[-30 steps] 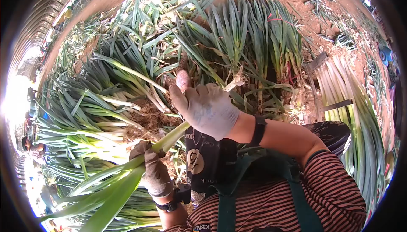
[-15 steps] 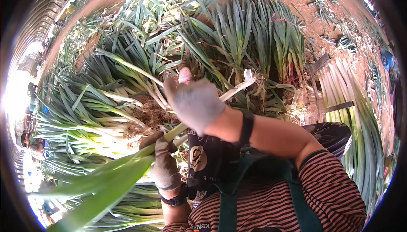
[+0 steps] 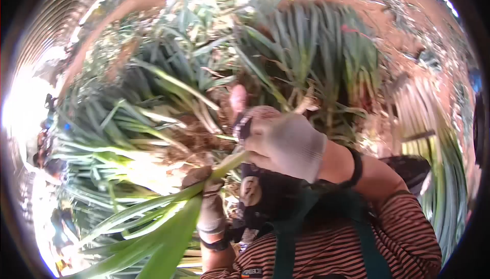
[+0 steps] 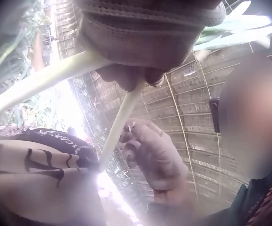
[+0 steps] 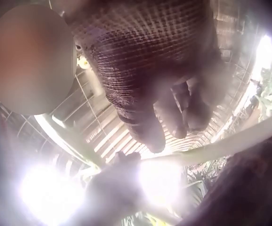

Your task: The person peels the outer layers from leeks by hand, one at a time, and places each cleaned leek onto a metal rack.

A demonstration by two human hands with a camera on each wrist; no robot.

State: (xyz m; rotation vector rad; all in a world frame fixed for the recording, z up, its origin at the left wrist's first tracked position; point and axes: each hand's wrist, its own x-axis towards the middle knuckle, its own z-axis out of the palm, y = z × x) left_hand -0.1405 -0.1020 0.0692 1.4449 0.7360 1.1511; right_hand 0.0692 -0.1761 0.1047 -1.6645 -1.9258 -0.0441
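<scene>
A leek [image 3: 168, 212] runs slantwise between the two gloved hands, above the person's lap and in front of the heap of leeks [image 3: 153, 105], its green leaves fanning toward the lower left of the head view. The left hand [image 3: 208, 197] grips the stalk with fingers curled round it, as it did half a second ago. The right hand [image 3: 286, 138] has shifted: then it was lifted with a white strip trailing from it toward the upper right; now it has come down close over the pale end of the stalk, fingers bent, seemingly pinching it, though blur makes this uncertain. A dark apron [image 3: 265, 192] lies under both hands, over a striped shirt [image 3: 326, 243].
</scene>
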